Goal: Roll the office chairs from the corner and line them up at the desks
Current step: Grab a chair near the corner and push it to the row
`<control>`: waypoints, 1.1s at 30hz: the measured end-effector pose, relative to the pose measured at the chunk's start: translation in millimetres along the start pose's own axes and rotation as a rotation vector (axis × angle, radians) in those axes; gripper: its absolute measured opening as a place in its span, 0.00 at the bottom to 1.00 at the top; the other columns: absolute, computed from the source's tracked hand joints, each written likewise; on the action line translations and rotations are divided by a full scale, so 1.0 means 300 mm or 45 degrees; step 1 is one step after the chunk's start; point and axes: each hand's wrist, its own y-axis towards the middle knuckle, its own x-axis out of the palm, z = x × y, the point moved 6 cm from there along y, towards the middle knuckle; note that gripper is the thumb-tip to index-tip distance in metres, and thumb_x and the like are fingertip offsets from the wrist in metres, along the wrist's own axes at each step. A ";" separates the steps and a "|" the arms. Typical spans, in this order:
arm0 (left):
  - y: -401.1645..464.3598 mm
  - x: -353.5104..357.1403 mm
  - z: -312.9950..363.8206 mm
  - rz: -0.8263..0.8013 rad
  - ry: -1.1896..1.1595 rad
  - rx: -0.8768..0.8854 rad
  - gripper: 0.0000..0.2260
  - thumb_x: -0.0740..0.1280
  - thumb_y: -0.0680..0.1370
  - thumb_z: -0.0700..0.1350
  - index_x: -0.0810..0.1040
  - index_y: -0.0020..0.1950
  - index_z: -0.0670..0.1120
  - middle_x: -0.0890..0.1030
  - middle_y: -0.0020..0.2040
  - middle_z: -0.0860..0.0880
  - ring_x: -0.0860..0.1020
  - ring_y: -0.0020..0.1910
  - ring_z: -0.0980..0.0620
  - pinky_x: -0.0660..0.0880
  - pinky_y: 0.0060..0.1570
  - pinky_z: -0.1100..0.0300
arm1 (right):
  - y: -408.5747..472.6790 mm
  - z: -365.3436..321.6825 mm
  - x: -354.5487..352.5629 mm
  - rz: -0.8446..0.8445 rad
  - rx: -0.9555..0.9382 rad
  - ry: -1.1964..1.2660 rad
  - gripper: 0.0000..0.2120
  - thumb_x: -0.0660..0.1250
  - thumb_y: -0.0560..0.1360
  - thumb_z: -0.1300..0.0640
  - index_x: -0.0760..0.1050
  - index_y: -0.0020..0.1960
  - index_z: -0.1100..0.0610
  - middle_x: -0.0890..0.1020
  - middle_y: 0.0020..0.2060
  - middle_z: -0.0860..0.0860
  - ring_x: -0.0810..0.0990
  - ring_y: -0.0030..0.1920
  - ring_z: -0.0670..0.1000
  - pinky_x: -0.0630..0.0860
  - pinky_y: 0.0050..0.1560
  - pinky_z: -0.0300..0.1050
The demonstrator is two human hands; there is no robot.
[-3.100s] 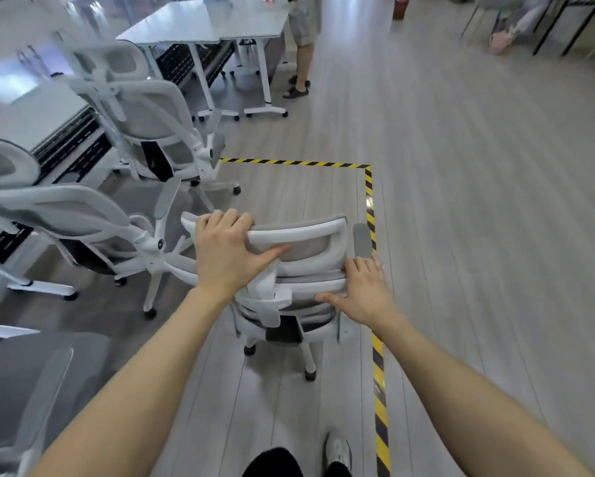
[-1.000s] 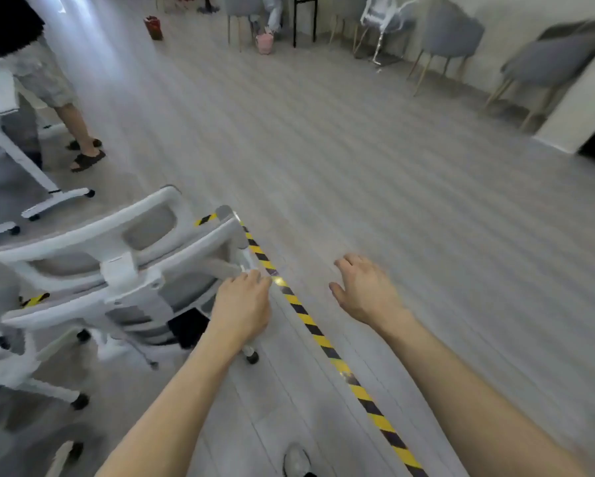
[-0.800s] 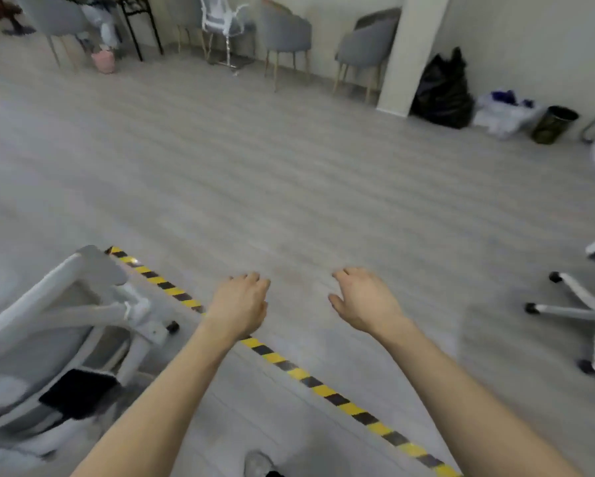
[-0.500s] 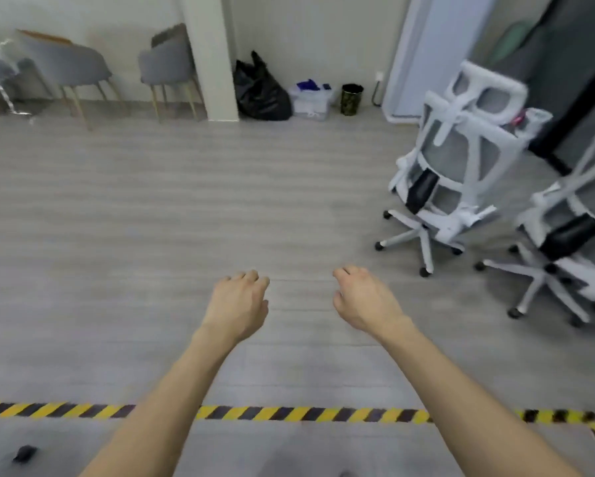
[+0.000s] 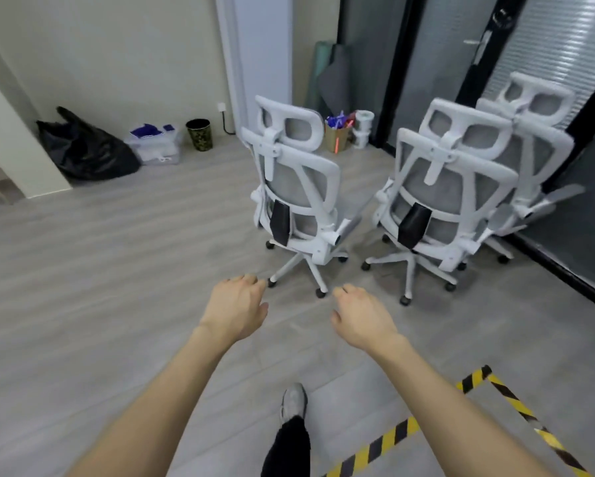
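Three white office chairs with grey mesh backs stand in the corner, backs turned to me. The nearest chair point(image 5: 298, 187) is just ahead of my hands, a second chair point(image 5: 451, 187) stands to its right, and a third chair point(image 5: 537, 108) is half hidden behind the second. My left hand point(image 5: 237, 309) and my right hand point(image 5: 361, 316) are stretched out in front of me, palms down, fingers loosely curled, holding nothing. Both hands are short of the nearest chair and touch nothing.
Yellow-black floor tape point(image 5: 516, 404) marks a corner at the lower right. A black bag point(image 5: 82, 149), a clear box point(image 5: 156, 146) and a small bin point(image 5: 199, 134) sit by the far wall. Dark glass partitions point(image 5: 581, 215) run behind the chairs. My shoe point(image 5: 293, 402) is below.
I let go of the chair at the desks and turned right toward the corner. The corner chairs are now nearer and centred ahead, and both hands stay empty.
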 end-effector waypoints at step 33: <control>2.005 -0.206 -0.338 0.421 0.350 0.055 0.26 0.57 0.86 0.68 0.76 0.56 0.44 0.80 0.51 0.43 0.77 0.50 0.38 0.73 0.57 0.43 | 1.766 0.625 -0.052 0.420 -0.101 0.372 0.24 0.67 0.80 0.37 0.76 0.61 0.57 0.77 0.53 0.52 0.75 0.56 0.57 0.76 0.62 0.55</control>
